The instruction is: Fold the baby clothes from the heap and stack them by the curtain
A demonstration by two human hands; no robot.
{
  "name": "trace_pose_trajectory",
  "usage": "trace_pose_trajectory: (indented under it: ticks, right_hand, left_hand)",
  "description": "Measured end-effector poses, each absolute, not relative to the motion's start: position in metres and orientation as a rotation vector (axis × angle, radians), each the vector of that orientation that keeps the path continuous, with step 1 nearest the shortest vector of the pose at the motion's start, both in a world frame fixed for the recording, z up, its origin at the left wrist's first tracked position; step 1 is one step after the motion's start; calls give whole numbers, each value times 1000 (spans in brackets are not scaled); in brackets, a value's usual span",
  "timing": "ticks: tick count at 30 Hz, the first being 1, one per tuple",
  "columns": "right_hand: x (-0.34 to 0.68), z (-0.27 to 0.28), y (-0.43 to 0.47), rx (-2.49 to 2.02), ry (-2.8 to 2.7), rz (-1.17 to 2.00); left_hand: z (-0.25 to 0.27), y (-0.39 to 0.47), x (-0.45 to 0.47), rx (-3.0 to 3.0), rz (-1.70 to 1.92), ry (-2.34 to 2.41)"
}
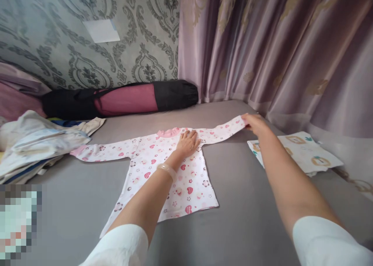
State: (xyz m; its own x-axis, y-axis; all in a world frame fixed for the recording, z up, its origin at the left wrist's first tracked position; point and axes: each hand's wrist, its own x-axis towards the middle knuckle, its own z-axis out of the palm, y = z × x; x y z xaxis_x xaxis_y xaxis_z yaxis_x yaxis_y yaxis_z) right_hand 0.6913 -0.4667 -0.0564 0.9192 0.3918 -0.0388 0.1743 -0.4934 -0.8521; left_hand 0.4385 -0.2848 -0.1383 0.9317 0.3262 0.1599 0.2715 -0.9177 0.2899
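A child's white long-sleeved shirt (154, 168) with pink hearts, flowers and a pink collar lies spread out on the grey bed sheet. Its two sleeves stretch out to the sides. My left hand (189, 142) rests flat on the upper chest near the shoulder, fingers extended and holding nothing. At the end of the right-hand sleeve, my right hand (253, 123) pinches the cuff, drawing that sleeve out straight. Part of the shirt's lower left is hidden under my left forearm.
A crumpled pile of clothes (43, 141) sits at the left, touching the left cuff. On the right lies a folded white patterned cloth (305, 151). A black and maroon long bag (125, 98) lies along the wall, beside the purple curtain (233, 36).
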Motion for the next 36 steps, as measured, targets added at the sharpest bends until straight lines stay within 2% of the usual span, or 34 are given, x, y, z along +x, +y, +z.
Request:
trace_pose_trajectory:
  ticks: [5,10,18,28,33,36]
  right_hand:
    - [669,-14,-466,-1669,-294,360]
    - [643,5,-453,-1554,-361,332]
    - [584,24,-420,-1319,-412,462]
    - [548,27,-383,-1289,-368,547]
    - [537,24,-362,-1349,-364,500]
    - [526,18,-349,-1396,-375,499]
  left_hand:
    - [-136,-285,439,2813,258,473]
    - [-139,-284,441,2809,174,494]
    - [-122,-267,459,2776,36,488]
    - [-110,-260,465,2675,17,504]
    - [-115,-247,437,2480,301,420]
    - [-124,-228,405,2287,515,583]
